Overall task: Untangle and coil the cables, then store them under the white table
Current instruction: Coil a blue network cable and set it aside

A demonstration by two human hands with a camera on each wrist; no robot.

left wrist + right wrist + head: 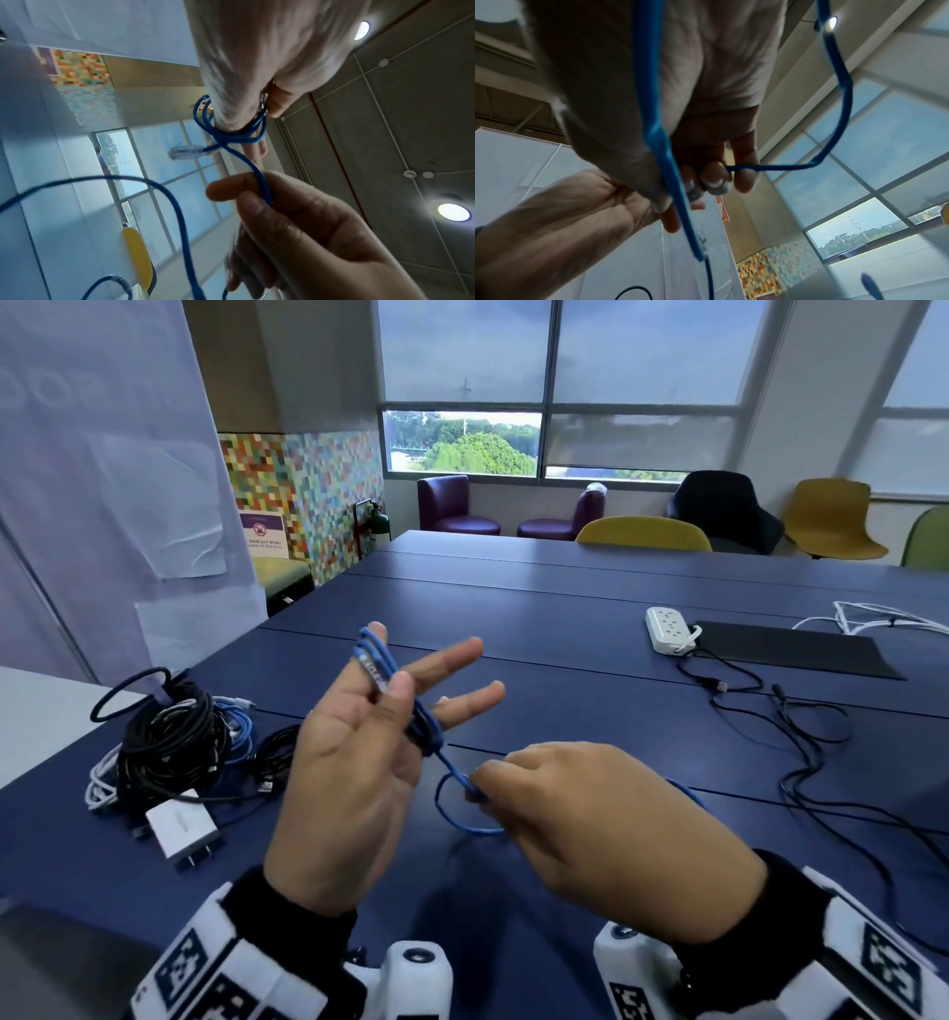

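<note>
A thin blue cable is wound in a few loops around the raised fingers of my left hand, above the dark blue table. The left thumb pins the loops against the index finger, while the other fingers stretch out. My right hand pinches the free strand just below, where it forms a small loop. In the left wrist view the blue cable runs from the wrapped fingers into the right hand. Seen from the right wrist, the fingertips nip the blue cable.
A tangled pile of black, white and blue cables and a white charger lie at the left. A white power strip, black mat and loose black cables lie at the right. The white table borders the left edge.
</note>
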